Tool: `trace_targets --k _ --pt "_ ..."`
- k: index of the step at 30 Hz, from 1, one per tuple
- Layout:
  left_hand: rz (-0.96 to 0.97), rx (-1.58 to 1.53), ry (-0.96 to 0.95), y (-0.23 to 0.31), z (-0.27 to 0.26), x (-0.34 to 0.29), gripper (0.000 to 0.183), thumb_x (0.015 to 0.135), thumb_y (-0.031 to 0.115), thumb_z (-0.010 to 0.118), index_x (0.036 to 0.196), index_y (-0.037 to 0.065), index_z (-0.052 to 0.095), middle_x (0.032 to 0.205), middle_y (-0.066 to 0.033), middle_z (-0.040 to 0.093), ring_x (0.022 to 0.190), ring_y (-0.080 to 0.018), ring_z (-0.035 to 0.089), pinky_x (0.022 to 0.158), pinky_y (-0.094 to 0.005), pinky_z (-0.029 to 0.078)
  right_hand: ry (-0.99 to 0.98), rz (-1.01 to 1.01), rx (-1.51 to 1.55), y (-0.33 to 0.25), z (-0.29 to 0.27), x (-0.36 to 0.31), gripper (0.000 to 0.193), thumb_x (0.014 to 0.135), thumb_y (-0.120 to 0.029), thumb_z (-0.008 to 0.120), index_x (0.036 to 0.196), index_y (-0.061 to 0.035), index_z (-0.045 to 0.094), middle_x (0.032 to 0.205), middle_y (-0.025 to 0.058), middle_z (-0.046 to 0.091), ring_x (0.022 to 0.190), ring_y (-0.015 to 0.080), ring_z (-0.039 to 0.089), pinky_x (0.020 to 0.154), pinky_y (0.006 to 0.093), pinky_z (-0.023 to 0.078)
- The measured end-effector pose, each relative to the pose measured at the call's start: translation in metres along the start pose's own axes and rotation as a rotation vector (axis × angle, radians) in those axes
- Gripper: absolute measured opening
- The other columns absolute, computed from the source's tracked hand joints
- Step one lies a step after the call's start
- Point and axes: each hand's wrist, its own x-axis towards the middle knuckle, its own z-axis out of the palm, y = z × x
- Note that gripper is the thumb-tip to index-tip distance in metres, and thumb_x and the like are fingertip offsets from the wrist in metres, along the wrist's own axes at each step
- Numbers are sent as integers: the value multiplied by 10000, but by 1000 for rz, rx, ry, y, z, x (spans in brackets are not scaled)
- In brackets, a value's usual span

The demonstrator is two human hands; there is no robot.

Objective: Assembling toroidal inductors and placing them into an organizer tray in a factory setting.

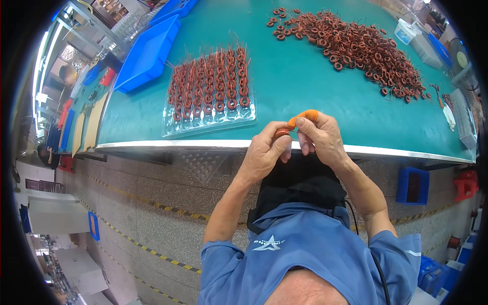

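Just in front of the table edge, my left hand (263,155) pinches a copper-wound ring coil (282,132) between thumb and fingers. My right hand (324,136) is close beside it, its index finger covered by an orange finger cot (304,117). That covered fingertip reaches the coil, and the right thumb bends in against the finger. Whatever lies between them is too small to make out. Beyond my left hand, a clear plastic tray (203,127) holds rows of similar coils (219,86), their wire leads sticking up.
A large heap of loose coils (356,48) spreads over the green table (284,71) at the far right. Blue bins (147,53) stand at the far left. At the right edge are a white tub (405,31), a cutter-like tool (438,95) and stacked clear trays (463,119).
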Motion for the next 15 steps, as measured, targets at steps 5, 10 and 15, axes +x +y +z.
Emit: trace_targets --k 5,10,15 --pt "-12 -125 83 11 4 -7 280 1008 235 504 1141 -10 533 656 -10 522 532 -91 516 479 -222 410 69 -231 -200 -12 14 -13 177 928 -126 635 1023 23 648 702 39 635 562 72 580 472 201 429" --pt "-9 -328 200 0 17 -6 262 1011 209 494 1158 -6 526 648 -18 505 527 -92 507 471 -223 414 193 -285 -194 4 15 1 183 924 -122 638 1037 23 634 756 48 643 588 84 590 520 211 461" --pt "65 -20 290 4 6 -4 268 1015 197 474 1222 28 502 665 -21 494 541 -109 511 468 -227 413 151 -118 -105 12 -7 -2 323 995 -293 528 962 9 637 670 35 599 515 87 556 469 192 407"
